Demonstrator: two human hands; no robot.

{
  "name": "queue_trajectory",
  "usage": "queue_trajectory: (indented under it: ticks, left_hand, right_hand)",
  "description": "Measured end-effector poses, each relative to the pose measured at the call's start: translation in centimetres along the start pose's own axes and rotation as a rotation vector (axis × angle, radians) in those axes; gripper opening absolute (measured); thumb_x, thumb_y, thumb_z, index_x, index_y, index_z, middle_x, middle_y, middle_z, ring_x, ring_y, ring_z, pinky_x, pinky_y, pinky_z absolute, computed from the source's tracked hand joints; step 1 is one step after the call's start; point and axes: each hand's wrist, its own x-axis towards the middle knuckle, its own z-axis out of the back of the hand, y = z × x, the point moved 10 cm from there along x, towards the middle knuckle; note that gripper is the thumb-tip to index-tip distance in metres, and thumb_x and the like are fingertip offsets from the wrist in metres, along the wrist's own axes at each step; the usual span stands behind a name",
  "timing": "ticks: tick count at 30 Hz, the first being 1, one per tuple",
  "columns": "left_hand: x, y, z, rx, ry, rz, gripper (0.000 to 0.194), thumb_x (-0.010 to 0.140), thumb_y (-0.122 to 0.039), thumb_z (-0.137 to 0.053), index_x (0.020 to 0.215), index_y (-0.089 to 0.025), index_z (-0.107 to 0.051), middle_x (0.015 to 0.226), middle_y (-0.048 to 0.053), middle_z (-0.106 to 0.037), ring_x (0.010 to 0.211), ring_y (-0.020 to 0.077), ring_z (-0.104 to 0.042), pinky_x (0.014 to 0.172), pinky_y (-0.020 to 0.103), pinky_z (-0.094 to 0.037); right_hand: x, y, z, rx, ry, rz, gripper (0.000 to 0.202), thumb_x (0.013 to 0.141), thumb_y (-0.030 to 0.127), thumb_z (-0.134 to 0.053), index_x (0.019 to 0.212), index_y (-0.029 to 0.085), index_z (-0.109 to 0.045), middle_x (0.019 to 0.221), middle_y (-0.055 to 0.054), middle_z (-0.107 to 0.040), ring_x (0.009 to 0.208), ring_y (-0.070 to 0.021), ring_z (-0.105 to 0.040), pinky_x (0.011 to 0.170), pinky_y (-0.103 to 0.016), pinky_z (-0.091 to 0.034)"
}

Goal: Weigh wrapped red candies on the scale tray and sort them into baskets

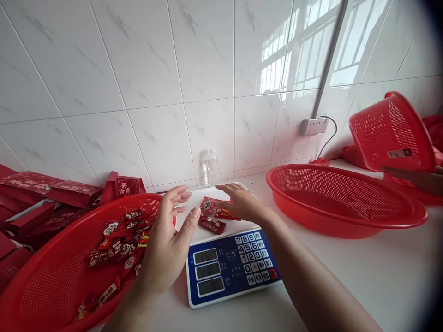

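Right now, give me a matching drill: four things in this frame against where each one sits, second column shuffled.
Things:
1. red wrapped candy packets
2. red mesh basket of candies
3. large red mesh basket, nothing in it
4. clear plastic bottle

Places:
A. against the tiled wall
B. right of the scale
C. on the scale platform
D. left of the scale

Pairs: 1-C, 2-D, 3-B, 4-A

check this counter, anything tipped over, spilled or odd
One thing stands out: the small red basket at far right is tipped on its side, leaning over the big empty basket. The candies lie on the scale; nothing looks spilled.
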Motion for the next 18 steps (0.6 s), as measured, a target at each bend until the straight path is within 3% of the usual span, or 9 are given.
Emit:
queue_trajectory:
  ticks: [4,6,9,12,16,18]
  left_hand:
    - [-0.2,-0.1,-0.2,0.007,0.014,-0.012,0.036,0.096,-0.04,-0.058,0.129,-0.028,-0.048,0.129,0.009,-0.058,0.128,0.0253,-0.049,0.107,0.047,-0.038]
    - [-0.4,-0.2,-0.3,0.008,0.021,-0.022,0.036,0.096,-0.04,-0.058,0.129,-0.03,-0.049,0.129,0.007,-0.058,0.129,0.0245,-0.048,0.107,0.046,-0.038]
    - [-0.9,-0.4,-0.5,0.004,0.039,-0.021,0.036,0.096,-0.041,-0.059,0.13,-0.032,-0.049,0.13,0.006,-0.058,0.13,0.0233,-0.048,0.109,0.045,-0.038]
    - [-1.0,-0.8,-0.6,-0.037,0.053,0.008,0.036,0.094,-0.042,-0.062,0.128,-0.034,-0.052,0.13,0.005,-0.059,0.129,0.0227,-0.05,0.108,0.042,-0.04]
    - [-1.2,-2.6,1.1,-0.223,-0.025,0.035,0.025,0.092,-0.037,-0.067,0.116,-0.034,-0.061,0.117,0.003,-0.066,0.117,0.0199,-0.06,0.1,0.034,-0.049]
    - [-2.3,-3.4,1.2,-0.373,0.059,0.085,0.017,0.091,-0.041,-0.066,0.107,-0.034,-0.065,0.105,0.003,-0.07,0.104,0.0219,-0.068,0.085,0.034,-0.057]
  right_hand:
    - [-0.4,0.6,-2.2,-0.026,0.197,0.054,0.066,0.079,0.048,-0.075,0.141,0.038,-0.056,0.154,-0.006,-0.049,0.148,-0.0409,-0.028,0.116,-0.069,-0.021]
    - [-0.4,0.7,-3.2,-0.03,0.245,0.064,0.056,0.08,0.047,-0.074,0.134,0.043,-0.062,0.149,-0.002,-0.056,0.145,-0.0426,-0.034,0.114,-0.071,-0.022]
    - [0.1,0.0,-3.1,-0.026,0.207,0.058,0.041,0.086,0.042,-0.069,0.126,0.04,-0.069,0.141,-0.004,-0.063,0.139,-0.0419,-0.045,0.111,-0.071,-0.028]
    - [0.7,-1.0,-0.5,0.01,0.042,0.04,0.042,0.086,0.036,-0.068,0.128,0.032,-0.068,0.14,-0.009,-0.064,0.134,-0.0368,-0.051,0.111,-0.06,-0.038]
    - [-0.3,-1.2,5.4,0.092,-0.294,-0.023,0.042,0.1,0.036,-0.048,0.138,0.023,-0.058,0.143,-0.013,-0.06,0.129,-0.0295,-0.057,0.106,-0.049,-0.046]
    - [-1.5,-0.6,7.7,0.148,-0.422,-0.035,0.042,0.1,0.037,-0.046,0.137,0.02,-0.058,0.141,-0.015,-0.061,0.126,-0.0303,-0.06,0.103,-0.05,-0.049]
